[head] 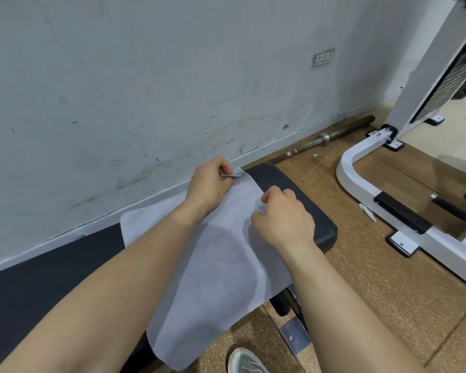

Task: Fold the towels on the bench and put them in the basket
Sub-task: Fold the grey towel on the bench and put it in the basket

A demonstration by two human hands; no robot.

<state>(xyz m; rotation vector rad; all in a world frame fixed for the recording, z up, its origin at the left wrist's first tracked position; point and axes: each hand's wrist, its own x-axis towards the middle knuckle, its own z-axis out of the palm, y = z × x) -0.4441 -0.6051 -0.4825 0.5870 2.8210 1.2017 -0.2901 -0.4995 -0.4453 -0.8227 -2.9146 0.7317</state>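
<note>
The left grip [210,181] and right grip [283,214] are pinching the far edge of the pale grey cloth towel [221,265] lying across the black padded table [276,175]. Its overhanging near end could be dragging the fold askew.

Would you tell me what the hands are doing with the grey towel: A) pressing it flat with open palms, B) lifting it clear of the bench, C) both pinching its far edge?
C: the left hand pinches the far corner of the grey towel, the right hand pinches the same edge, and the towel lies on the bench.
</note>
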